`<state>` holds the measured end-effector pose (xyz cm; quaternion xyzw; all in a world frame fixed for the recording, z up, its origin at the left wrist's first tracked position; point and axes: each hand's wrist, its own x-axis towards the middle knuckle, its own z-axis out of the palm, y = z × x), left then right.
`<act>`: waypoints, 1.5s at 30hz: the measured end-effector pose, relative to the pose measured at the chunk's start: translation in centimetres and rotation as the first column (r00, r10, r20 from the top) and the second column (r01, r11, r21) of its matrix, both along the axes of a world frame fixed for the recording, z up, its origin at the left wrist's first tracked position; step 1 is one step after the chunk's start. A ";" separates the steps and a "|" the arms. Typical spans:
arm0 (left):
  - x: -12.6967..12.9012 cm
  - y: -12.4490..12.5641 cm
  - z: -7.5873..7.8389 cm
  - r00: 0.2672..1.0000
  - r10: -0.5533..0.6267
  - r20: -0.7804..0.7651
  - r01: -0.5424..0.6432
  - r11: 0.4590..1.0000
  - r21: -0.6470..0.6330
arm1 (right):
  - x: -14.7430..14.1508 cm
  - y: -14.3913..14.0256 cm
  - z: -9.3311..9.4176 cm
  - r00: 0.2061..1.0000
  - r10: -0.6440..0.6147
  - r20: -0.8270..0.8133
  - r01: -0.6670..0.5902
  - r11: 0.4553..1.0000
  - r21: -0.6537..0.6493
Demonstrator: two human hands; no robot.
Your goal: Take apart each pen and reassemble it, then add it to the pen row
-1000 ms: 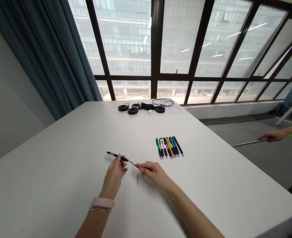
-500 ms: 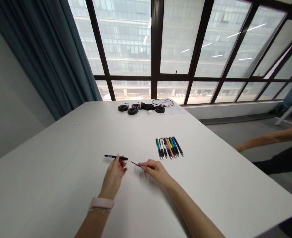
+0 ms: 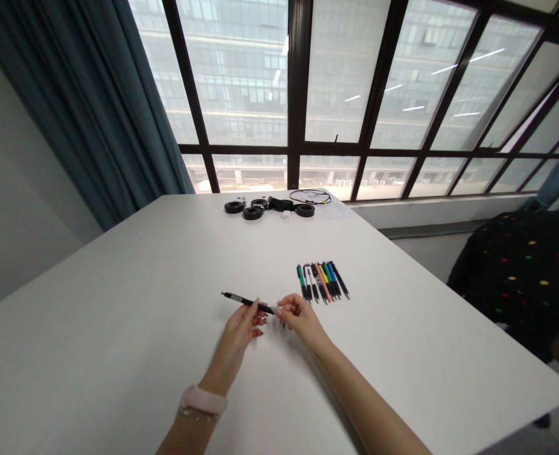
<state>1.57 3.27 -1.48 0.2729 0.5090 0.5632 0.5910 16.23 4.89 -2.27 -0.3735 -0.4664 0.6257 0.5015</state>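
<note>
A black pen lies slantwise in the air above the white table, its thin end to the left. My left hand pinches its barrel between thumb and fingers, the other fingers curled loosely below. At the barrel's right end, my right hand is closed in a pinch on the pen refill, whose length is now hidden by the barrel and fingertips. Just beyond my right hand lies a row of several pens in green, white, pink, yellow, blue and black, side by side.
Black round rolls, a small white piece and a coiled black cable lie at the table's far end. Past the table's right edge is a person in a dark, dotted top. Windows stand behind.
My left hand has brought the pen right, up to my right hand. The refill's exposed thin length no longer shows between them. The person at right has shifted, with their torso now in view.
</note>
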 end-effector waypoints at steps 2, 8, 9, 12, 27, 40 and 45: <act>0.3 -0.3 0.3 1.000 -0.021 0.012 0.021 1.000 0.001 | 0.0 0.0 0.2 1.000 0.004 -0.019 -0.004 1.000 -0.004; 0.4 -0.6 0.6 0.999 -0.038 -0.012 0.038 0.999 0.011 | 0.0 -0.1 0.4 0.999 -0.033 -0.036 0.032 0.999 -0.034; 0.4 -0.6 0.6 0.999 -0.036 -0.012 0.036 0.999 0.010 | 0.0 -0.1 0.4 0.998 -0.045 -0.032 0.044 0.998 -0.043; 0.4 -0.7 0.7 1.000 -0.030 -0.004 0.030 1.000 0.004 | 0.1 -0.2 0.6 0.997 -0.060 -0.047 0.056 0.995 -0.083; 0.5 -1.0 1.0 0.999 0.025 0.033 -0.025 1.000 0.001 | 0.6 -0.5 1.0 0.965 -0.015 -0.262 -0.031 0.985 -0.172; 0.6 -1.1 1.3 0.992 0.085 0.090 -0.083 0.996 -0.019 | 0.5 -0.2 0.5 0.991 -0.095 -0.095 0.086 0.992 -0.090; 0.8 -1.2 1.0 0.993 0.076 0.091 -0.076 0.997 -0.003 | 0.4 -0.3 0.5 0.987 -0.158 0.027 0.158 0.987 0.014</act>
